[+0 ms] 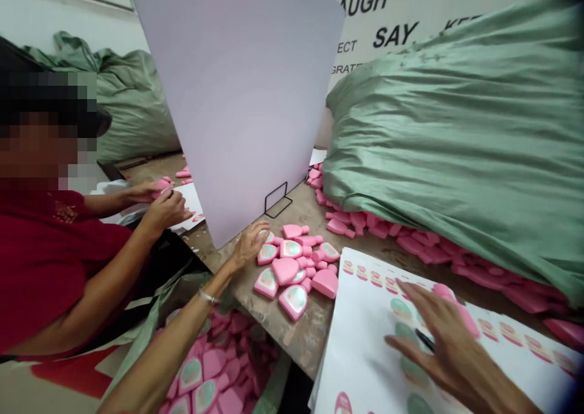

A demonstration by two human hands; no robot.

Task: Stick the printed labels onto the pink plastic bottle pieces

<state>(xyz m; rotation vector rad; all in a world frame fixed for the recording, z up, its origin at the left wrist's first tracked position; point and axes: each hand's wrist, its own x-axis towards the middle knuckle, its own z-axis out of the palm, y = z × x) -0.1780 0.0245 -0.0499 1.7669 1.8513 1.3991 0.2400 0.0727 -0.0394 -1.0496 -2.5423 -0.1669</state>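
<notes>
My left hand [250, 244] reaches to the left edge of a loose pile of pink bottle-shaped pieces [286, 270]. Its fingers are stretched out and touch a labelled pink piece, partly covered by them. Several pieces in the pile carry a pale green label. Over white sticker sheets [360, 317] my right hand [438, 329] is spread, thumb and forefinger wide apart. A thin black object [425, 341] shows between them; whether the palm holds it cannot be seen. Just beyond the fingers is another pink piece [468, 320], partly hidden by the hand.
A tall white panel [241, 98] stands on the table, with a black wire bracket [278, 200] at its foot. A big green sack [447, 152] lies over more pink pieces. Below the table edge, an open sack holds labelled pieces [214, 365]. A co-worker [68, 268] handles pieces at left.
</notes>
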